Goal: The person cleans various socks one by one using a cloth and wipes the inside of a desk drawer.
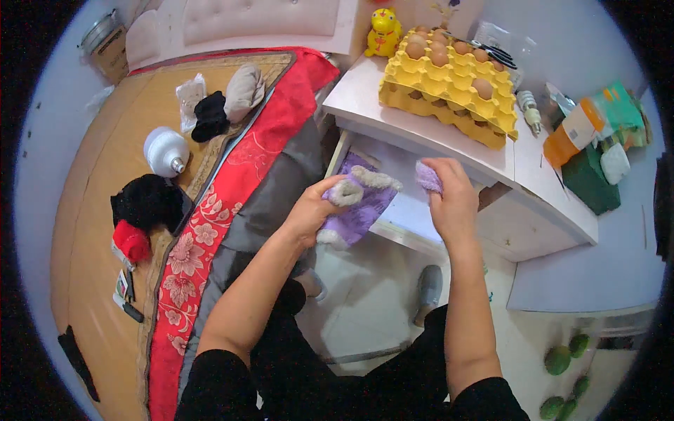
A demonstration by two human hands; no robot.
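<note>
My left hand [311, 212] is closed round a bundle of fuzzy purple socks [354, 219] with cream edges, held over the near left part of an open white drawer [420, 216]. To its right, my right hand [453, 193] grips a small fuzzy purple sock [427, 177] between thumb and fingers, above the drawer. Most of this sock is hidden in the hand. A gap separates the two hands. Part of the drawer's inside is hidden behind the socks.
On the white cabinet [359, 85] stand stacked yellow egg trays [449, 116] with eggs, a yellow toy figure [383, 34], a spiral bulb [529, 112] and an orange bottle [573, 132]. Left, the bed mat [91, 231] bears a large white bulb [166, 152] and black clothing [149, 202]. Green round fruits [558, 360] lie lower right.
</note>
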